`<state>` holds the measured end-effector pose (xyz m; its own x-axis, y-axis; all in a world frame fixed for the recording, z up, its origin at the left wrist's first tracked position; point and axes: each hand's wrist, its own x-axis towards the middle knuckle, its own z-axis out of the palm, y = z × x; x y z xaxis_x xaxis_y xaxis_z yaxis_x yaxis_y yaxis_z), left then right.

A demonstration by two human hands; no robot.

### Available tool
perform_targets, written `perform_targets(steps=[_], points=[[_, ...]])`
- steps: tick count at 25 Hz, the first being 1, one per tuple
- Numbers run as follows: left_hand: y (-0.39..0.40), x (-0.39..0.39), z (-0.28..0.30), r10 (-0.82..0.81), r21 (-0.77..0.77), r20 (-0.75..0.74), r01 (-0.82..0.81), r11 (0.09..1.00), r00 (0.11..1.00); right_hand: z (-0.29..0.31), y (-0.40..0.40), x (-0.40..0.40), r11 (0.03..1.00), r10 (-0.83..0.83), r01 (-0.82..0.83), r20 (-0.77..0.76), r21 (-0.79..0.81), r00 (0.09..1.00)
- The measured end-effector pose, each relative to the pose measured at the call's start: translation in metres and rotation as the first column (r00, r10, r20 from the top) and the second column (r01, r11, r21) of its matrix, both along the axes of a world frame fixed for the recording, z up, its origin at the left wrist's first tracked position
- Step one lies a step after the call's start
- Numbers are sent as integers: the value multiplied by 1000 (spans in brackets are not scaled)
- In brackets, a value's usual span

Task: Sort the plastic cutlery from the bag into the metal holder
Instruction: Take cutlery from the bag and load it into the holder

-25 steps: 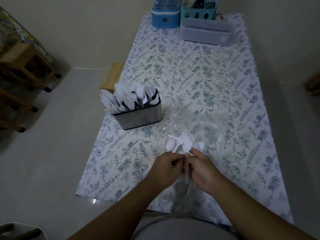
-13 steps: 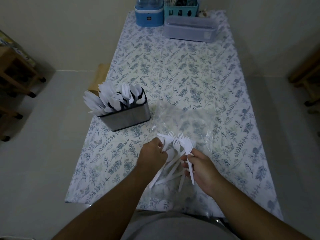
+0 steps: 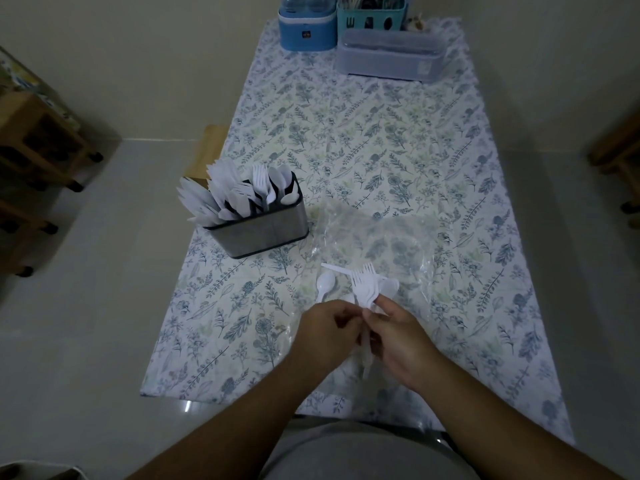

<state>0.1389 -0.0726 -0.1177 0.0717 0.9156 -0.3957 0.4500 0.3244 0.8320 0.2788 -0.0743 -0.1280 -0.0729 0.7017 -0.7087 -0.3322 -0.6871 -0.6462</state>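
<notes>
Your table (image 3: 398,150) wears a blue-and-green leaf-print cloth in a dim room with a pale floor. Near its left edge the metal holder (image 3: 261,230) stands packed with white cutlery; the clear bag (image 3: 374,237) lies just beside it. Your left hand (image 3: 327,332) and right hand (image 3: 398,337) together pinch a bundle of white forks (image 3: 363,285), spoons beside them.

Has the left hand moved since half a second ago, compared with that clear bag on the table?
Yes. The left hand has drawn back toward the person, away from the clear bag, and closed in against the right hand.
</notes>
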Motion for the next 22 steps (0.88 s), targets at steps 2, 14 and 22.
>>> perform_targets(steps=[2,14,22], points=[[15,8,-6,-7,42,-102,11,999,995,-2,0,12,999,-53,53,12,7,999],[63,35,-30,72,-26,-392,-89,996,917,-1,-11,40,999,-34,30,172,24,984],[48,19,1,345,106,135,-360,927,929,-3,5,32,991,-49,21,214,130,976]])
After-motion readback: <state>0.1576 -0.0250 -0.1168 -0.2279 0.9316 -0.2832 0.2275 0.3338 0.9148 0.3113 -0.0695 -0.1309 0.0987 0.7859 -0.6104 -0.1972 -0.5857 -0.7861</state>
